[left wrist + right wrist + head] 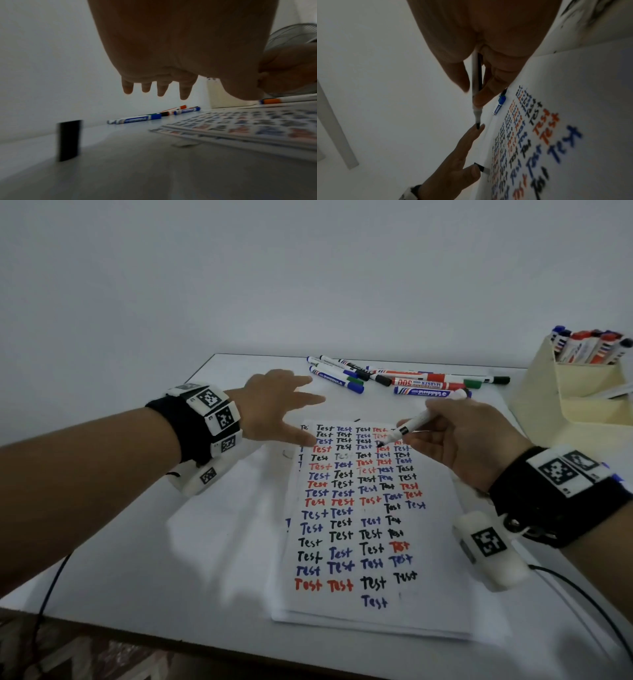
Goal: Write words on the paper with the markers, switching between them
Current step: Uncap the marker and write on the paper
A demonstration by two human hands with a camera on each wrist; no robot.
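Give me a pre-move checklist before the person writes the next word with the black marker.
1. Black marker gripped by right hand: ok.
2. Cap off, tip exposed: ok.
3. Black cap upright on table, off the paper: ok.
4. Left hand steadying paper: not ok, open and lifted.
5. Blank room on the paper's lower right: ok.
6. Tip touching the paper: cannot tell.
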